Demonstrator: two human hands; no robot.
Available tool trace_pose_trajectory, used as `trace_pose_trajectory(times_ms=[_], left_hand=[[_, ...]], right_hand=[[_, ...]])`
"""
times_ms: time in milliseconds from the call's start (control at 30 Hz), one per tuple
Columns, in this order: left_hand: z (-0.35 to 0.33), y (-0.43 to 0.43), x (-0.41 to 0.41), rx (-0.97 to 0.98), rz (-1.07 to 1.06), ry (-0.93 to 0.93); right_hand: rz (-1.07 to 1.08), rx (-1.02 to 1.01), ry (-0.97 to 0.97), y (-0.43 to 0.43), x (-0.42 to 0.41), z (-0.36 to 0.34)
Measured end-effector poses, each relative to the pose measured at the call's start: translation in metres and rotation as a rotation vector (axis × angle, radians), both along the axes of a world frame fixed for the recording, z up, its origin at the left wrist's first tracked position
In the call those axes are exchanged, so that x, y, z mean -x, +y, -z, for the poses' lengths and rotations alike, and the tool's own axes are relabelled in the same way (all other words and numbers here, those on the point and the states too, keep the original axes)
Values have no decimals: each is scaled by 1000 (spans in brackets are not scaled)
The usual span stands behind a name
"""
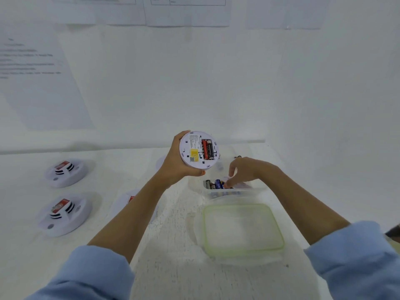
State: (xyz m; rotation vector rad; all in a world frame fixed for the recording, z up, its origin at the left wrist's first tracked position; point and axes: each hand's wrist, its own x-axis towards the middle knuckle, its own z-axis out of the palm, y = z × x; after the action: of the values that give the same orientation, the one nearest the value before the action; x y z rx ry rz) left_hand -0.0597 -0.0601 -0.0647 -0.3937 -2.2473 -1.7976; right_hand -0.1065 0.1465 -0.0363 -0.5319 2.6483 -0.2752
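Observation:
My left hand [176, 163] grips a round white smoke detector [198, 151] above the table, its back turned towards me. Its open battery bay holds a red battery and a black one [206, 149], and a yellow label sits beside them. My right hand [244, 172] reaches down into a clear plastic container [255, 188] holding several loose batteries [214, 184]. Its fingertips are curled among the batteries; whether they pinch one is hidden.
A clear lid with a green rim [242, 228] lies in front of the container. Two white smoke detectors [66, 172] [65, 214] sit face up at the left, a third [129, 201] is partly behind my left forearm. Printed sheets hang on the white wall.

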Motion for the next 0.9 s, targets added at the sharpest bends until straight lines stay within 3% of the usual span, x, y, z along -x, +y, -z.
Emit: trace_pose_trajectory(times_ms=[200,433,567,900], left_hand=[[3,-2,0,2,4,1],[3,-1,2,-14,26,4],[4,-1,2,-29,46,-2],[0,6,7,-67,55,3]], right_hand=[[49,103,-86,1,1,-3],[67,51,-106,6,-2,3],[11,100,0,10,-4,-8],[-49,647,162,33,3,-50]])
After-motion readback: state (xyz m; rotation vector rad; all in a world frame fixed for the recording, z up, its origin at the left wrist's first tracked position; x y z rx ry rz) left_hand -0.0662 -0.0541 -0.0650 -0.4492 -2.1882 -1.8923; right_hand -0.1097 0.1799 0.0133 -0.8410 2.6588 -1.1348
